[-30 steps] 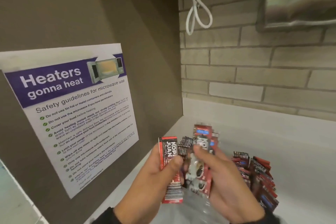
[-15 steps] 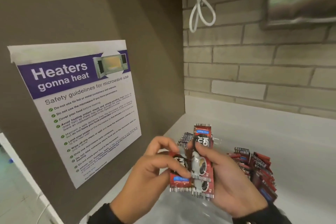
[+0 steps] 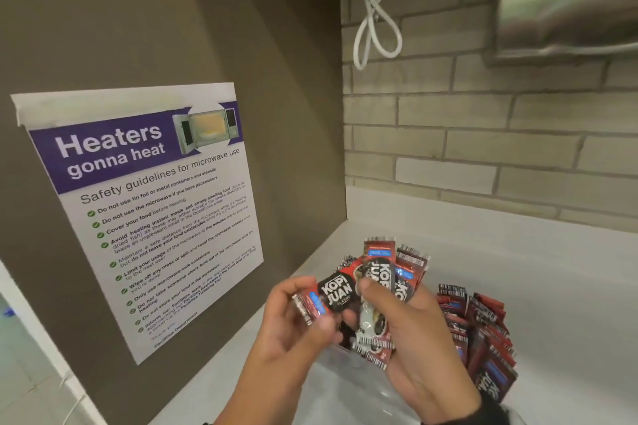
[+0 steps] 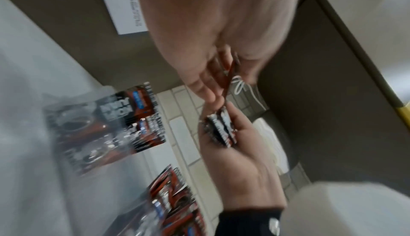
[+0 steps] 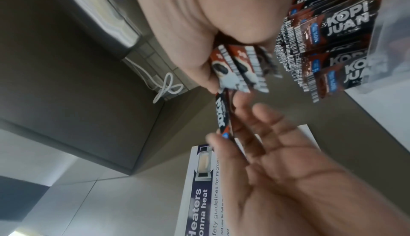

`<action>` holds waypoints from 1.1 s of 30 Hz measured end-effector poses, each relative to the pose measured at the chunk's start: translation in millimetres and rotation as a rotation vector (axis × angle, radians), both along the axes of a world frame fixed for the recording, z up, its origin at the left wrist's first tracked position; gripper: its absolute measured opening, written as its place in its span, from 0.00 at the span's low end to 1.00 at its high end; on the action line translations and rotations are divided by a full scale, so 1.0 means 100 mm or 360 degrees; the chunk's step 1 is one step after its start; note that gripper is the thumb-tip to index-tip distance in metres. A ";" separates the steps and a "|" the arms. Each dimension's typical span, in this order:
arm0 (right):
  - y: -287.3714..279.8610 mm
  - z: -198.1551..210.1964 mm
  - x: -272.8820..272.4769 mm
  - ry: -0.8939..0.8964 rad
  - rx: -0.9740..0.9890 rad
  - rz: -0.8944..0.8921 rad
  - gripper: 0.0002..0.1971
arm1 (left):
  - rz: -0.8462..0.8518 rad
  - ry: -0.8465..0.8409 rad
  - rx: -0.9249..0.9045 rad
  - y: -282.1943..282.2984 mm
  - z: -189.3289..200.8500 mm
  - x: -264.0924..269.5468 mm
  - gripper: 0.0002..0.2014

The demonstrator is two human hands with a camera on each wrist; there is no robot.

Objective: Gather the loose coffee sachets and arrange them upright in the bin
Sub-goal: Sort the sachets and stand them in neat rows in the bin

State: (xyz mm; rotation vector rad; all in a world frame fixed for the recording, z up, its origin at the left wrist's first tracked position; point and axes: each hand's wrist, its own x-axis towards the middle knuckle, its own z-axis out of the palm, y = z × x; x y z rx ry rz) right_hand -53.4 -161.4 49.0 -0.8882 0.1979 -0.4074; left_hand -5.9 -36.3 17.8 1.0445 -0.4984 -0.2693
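Note:
Both hands are over a clear plastic bin on the white counter. My right hand grips a bundle of red and black Kopi Juan sachets, held upright, thumb across the front. My left hand pinches a single sachet, tilted sideways, its end against the left of the bundle. Several more sachets stand in the right part of the bin. In the left wrist view the single sachet shows edge-on. In the right wrist view the bundle's ends stick out under the palm of the right hand.
A brown panel with a microwave safety poster stands close on the left. The brick wall is behind, with a looped white cable and a steel dispenser above. The white counter extends to the right.
My left hand has turned its single sachet from upright to sideways and brought it against the bundle. The right hand keeps its grip on the bundle.

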 end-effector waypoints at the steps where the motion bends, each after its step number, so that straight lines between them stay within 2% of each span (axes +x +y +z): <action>1: 0.01 -0.01 0.00 0.0005 -0.0033 0.0076 0.06 | 0.0102 -0.0016 -0.0003 -0.02 0.05 0.02 0.29; 2: 0.00 -0.01 -0.01 0.0012 -0.0067 0.0131 0.07 | 0.0202 -0.0022 -0.0026 -0.01 0.12 0.04 0.21; 6: -0.17 -0.01 -0.02 -0.0043 -0.0001 0.0040 0.11 | 0.0439 -0.0197 0.0020 0.15 0.39 0.25 0.12; 8: -0.26 0.02 -0.04 -0.0099 0.0095 0.0027 0.13 | 0.0334 -0.0393 0.0158 0.23 0.50 0.30 0.11; 10: -0.31 0.04 -0.06 -0.0149 0.0207 0.0114 0.17 | 0.0131 -0.0653 0.0469 0.25 0.58 0.31 0.12; 12: -0.27 0.04 -0.08 -0.0142 0.0167 0.0257 0.18 | -0.0026 -0.0808 0.0729 0.19 0.60 0.28 0.13; 15: -0.11 -0.02 -0.06 -0.0148 -0.0090 0.0449 0.23 | 0.0023 -0.0952 0.0868 0.02 0.55 0.23 0.17; 18: -0.02 -0.12 -0.01 -0.0155 -0.0557 0.0478 0.41 | 0.0134 -0.0850 0.0747 -0.13 0.47 0.19 0.16; 19: -0.03 -0.13 0.00 -0.0157 -0.0670 0.0491 0.43 | 0.0165 -0.0795 0.0707 -0.16 0.45 0.17 0.17; 20: -0.06 -0.14 0.00 -0.0146 -0.0738 0.0521 0.43 | 0.0183 -0.0763 0.0683 -0.18 0.44 0.15 0.18; 22: -0.11 -0.14 -0.02 -0.0121 -0.0835 0.0550 0.37 | 0.0165 -0.0730 0.0663 -0.21 0.43 0.09 0.18; 24: -0.15 -0.11 -0.05 -0.0088 -0.0974 0.0515 0.29 | 0.0150 -0.0681 0.0611 -0.22 0.42 0.06 0.15; 26: -0.19 -0.08 -0.06 -0.0046 -0.1145 0.0396 0.22 | 0.0205 -0.0782 0.0655 -0.20 0.43 0.04 0.11; 28: -0.18 -0.06 -0.07 -0.0027 -0.1347 0.0305 0.17 | 0.0219 -0.0927 0.0800 -0.21 0.38 0.03 0.22; 29: -0.13 -0.05 -0.06 -0.0044 -0.1412 0.0280 0.16 | 0.0122 -0.0861 0.0810 -0.23 0.38 0.01 0.26; 31: -0.05 -0.07 -0.02 -0.0051 -0.1458 0.0167 0.15 | -0.0126 -0.0737 0.0786 -0.27 0.36 -0.06 0.27; 33: 0.00 -0.09 0.01 -0.0009 -0.1458 0.0088 0.19 | -0.0086 -0.0767 0.0813 -0.30 0.33 -0.07 0.21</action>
